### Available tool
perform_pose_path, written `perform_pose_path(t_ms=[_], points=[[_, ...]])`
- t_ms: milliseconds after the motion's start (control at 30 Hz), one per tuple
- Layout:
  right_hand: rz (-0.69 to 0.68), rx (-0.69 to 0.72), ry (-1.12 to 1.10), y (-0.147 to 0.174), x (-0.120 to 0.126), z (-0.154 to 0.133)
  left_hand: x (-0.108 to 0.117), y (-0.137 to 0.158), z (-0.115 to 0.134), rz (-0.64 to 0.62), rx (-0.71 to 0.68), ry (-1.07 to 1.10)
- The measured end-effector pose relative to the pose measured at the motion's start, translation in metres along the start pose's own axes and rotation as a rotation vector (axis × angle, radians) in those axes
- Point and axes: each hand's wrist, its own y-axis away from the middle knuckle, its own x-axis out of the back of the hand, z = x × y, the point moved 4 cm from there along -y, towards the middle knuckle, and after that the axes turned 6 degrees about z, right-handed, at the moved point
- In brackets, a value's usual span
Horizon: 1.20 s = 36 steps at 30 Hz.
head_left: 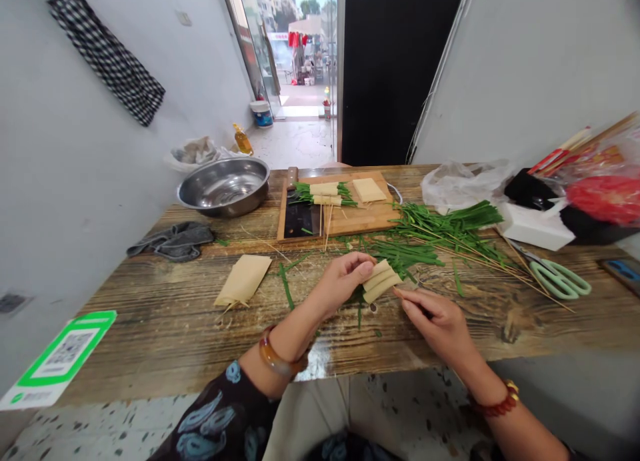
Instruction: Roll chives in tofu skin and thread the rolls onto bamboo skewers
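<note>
My left hand (349, 277) is closed on tofu-skin rolls (381, 281) with green chives showing at their ends, held above the table. At the rolls' lower right edge, my right hand (434, 317) is pinched shut; what lies between its fingertips is too small to make out. Cut chives (407, 252) lie just beyond both hands. A stack of tofu-skin sheets (245, 279) rests on the table to the left. On the cutting board (345, 222) are skewered chive rolls (326, 194) and a folded tofu-skin piece (369, 189).
A cleaver (301, 214) lies on the board's left side. Behind left stand a steel basin (225, 186) and a grey cloth (170, 241). More chives (450, 221), bamboo skewers (505, 267), green-handled scissors (559, 277) and a white box (535, 224) lie to the right.
</note>
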Motion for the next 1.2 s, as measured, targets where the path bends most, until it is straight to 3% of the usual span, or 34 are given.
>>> perform_pose_path(t_ms=[200,500,800,900,1200], points=[[-0.007,0.006,0.018,0.001,-0.001,0.0,-0.004,0.001,-0.001,-0.162,-0.031,-0.126],[-0.003,0.048,0.04,0.001,-0.006,0.0,-0.007,0.001,-0.013,-0.153,-0.015,-0.097],[0.046,-0.011,0.066,0.0,-0.009,0.008,-0.002,0.002,-0.017,-0.149,0.171,0.111],[0.053,-0.035,0.101,-0.002,-0.011,0.011,0.005,-0.002,-0.016,-0.159,0.075,-0.094],[0.001,-0.061,0.241,-0.004,-0.014,0.008,0.006,-0.006,-0.008,-0.131,-0.397,-0.828]])
